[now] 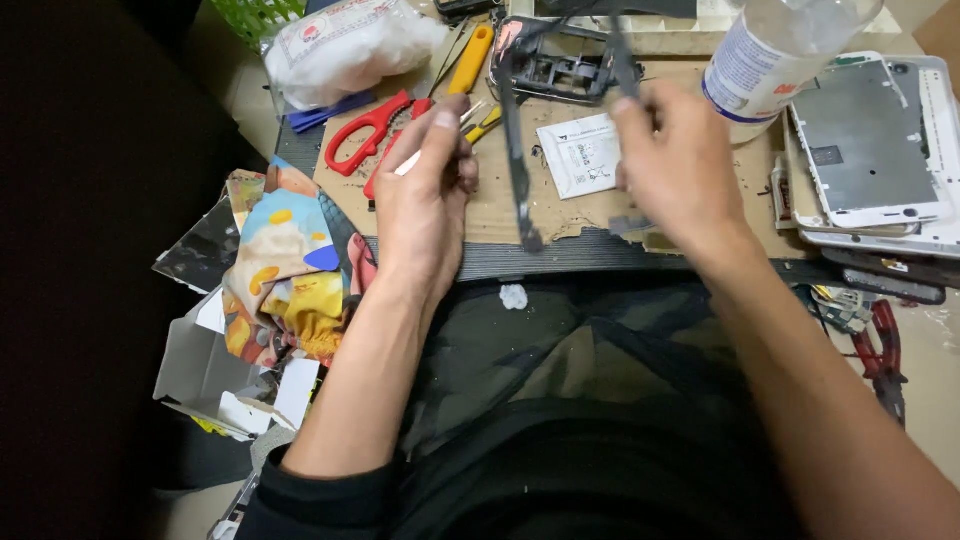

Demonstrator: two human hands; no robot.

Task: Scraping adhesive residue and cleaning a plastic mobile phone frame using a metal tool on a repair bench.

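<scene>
The right hand (680,165) is blurred, so its fingers cannot be counted, nor can its grip on the thin dark frame (515,150) be made out. The frame's top runs out of the picture's upper edge, and its far side is smeared where it passes behind that hand. The left hand (425,185) hides most of a slim pale tool (405,166); only its tip shows, too small to identify. The clear bottle (775,50) at the cardboard's far right corner is cut off above its label. The white device shell (870,145) runs past the right edge. The camouflage lap covers the board's near edge.
</scene>
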